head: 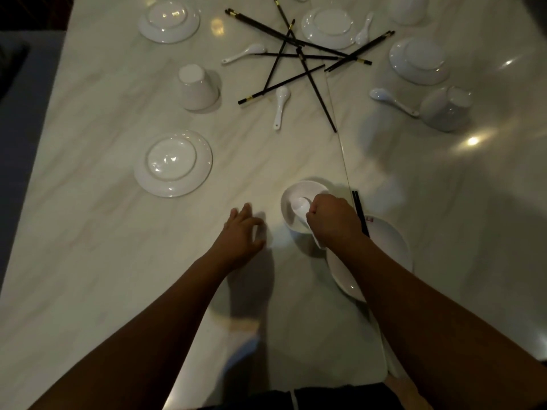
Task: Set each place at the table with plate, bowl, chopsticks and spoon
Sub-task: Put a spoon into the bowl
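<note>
One spoon (300, 207), gripped by the right hand (334, 220), sits in the bowl (303, 187), likely finishing this place. The left hand (242, 232) rests open on the tabletop (118, 261).

Place setting at a pale table (118, 261).
Right hand (331, 220) gripped a spoon (300, 206) inside the bowl (291, 192); left hand (239, 232), fingers relaxed, was nearby.

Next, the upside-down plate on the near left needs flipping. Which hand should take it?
Left. The left hand is free on that side, nearest the upside-down plate. The right hand is busy, gripping the spoon inside the bowl.
</note>
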